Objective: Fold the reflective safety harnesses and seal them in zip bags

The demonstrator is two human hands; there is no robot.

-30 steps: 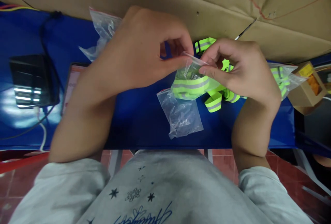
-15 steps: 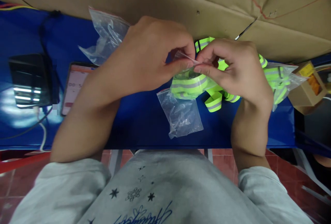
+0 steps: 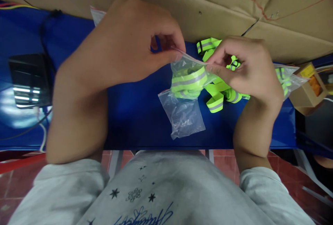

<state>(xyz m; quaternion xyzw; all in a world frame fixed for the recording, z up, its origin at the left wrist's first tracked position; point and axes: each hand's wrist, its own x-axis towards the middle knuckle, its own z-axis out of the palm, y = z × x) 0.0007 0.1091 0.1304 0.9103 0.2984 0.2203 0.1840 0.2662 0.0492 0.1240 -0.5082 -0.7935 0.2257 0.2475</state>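
Note:
Between my hands hangs a clear zip bag (image 3: 186, 62) with a folded yellow-green reflective strap (image 3: 189, 83) inside. My left hand (image 3: 137, 44) pinches one top corner of the bag between thumb and fingers. At the other end of the zip edge, my right hand (image 3: 243, 67) grips it the same way, so the edge is stretched between them. Just below the filled bag lies a flat clear plastic bag (image 3: 186, 119), partly covered by it. Loose reflective straps (image 3: 215, 96) with black buckles lie behind and beside my right hand.
Cardboard (image 3: 166, 6) lines the back of the blue table (image 3: 140, 121). A black device (image 3: 30, 79) with cables sits at the left. Beyond my right wrist are another bagged strap (image 3: 284, 79) and a small open carton (image 3: 307, 93). My left hand mostly hides another plastic bag (image 3: 97, 15).
My left hand has slid left along the bag's top edge, and my right hand has shifted slightly right. The zip edge is now drawn out straight. My left forearm now covers the phone.

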